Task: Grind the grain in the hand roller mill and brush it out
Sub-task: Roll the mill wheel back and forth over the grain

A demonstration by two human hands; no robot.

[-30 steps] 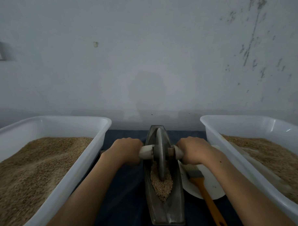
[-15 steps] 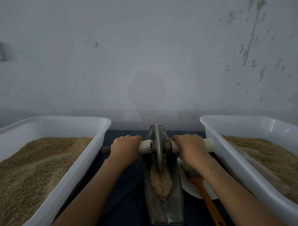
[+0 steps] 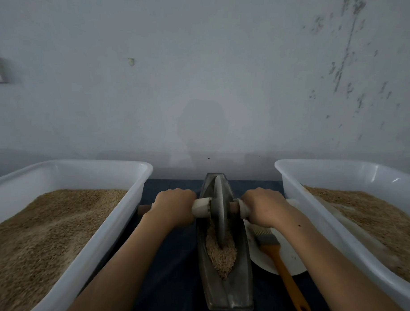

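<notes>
Both hands are gripping the axle handle of the hand roller mill. Left hand (image 3: 173, 206) is curling tight round the pale handle sleeve (image 3: 201, 207) on the left of the wheel; the brown wooden end of the axle (image 3: 143, 208) is sticking out past it toward the left tub. Right hand (image 3: 266, 208) is wrapping the same way round the sleeve on the right of the wheel, knuckles up, sleeve tip showing just beyond it beside the right tub's wall.

The grinding wheel (image 3: 219, 209) is standing upright between the two hands, edge down in the metal trough (image 3: 226, 293), sitting in the trough's far half. The trough is lying lengthways on the dark cloth (image 3: 171, 282), midway between the tubs, far tip near the cloth's back edge.

Grain (image 3: 220, 256) is lying in the trough groove, heaped on the near side of the wheel, below and nearer than both grips, touching the wheel's lower rim.

Brush (image 3: 279, 258), orange handle, is lying on a white plate (image 3: 288, 265) just right of the trough, bristles partly under the right wrist, handle end overhanging the plate toward the near edge.

Left tub (image 3: 138, 176) and right tub (image 3: 291, 172), both white, are each holding tan grain at the cloth's left and right edges.
</notes>
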